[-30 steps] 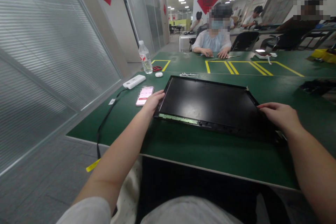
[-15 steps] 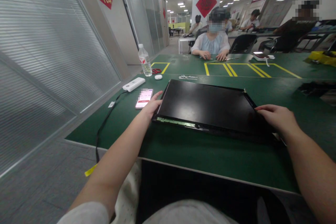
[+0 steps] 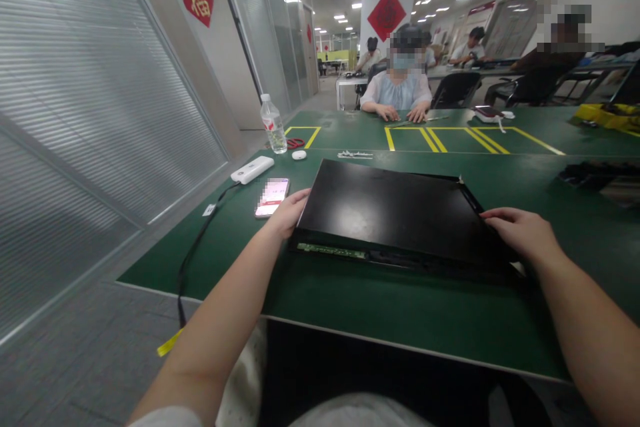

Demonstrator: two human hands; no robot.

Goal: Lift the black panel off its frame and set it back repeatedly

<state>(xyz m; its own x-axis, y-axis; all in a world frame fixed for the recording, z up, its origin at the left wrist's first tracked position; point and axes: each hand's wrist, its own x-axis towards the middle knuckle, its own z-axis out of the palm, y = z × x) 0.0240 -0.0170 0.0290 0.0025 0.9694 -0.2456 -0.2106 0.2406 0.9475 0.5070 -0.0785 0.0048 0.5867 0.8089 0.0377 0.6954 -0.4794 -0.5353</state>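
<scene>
A flat black display panel (image 3: 395,210) lies on the green table (image 3: 380,307), with a thin green circuit strip (image 3: 333,251) showing along its near edge. My left hand (image 3: 287,213) grips the panel's left edge, fingers under or against the side. At the right near corner my right hand (image 3: 523,233) rests on the panel, fingers curled over its edge. The panel's near side looks lifted slightly off the frame below.
A phone (image 3: 272,197) lies just left of my left hand, beside a white power bank (image 3: 253,169) with a black cable (image 3: 193,247). A water bottle (image 3: 273,124), red scissors (image 3: 295,143) and small parts (image 3: 356,155) sit farther back. A masked person (image 3: 399,87) sits opposite.
Both hands stay on the panel's sides. The panel's top surface has tipped up a little at the near edge, and the view has dropped slightly.
</scene>
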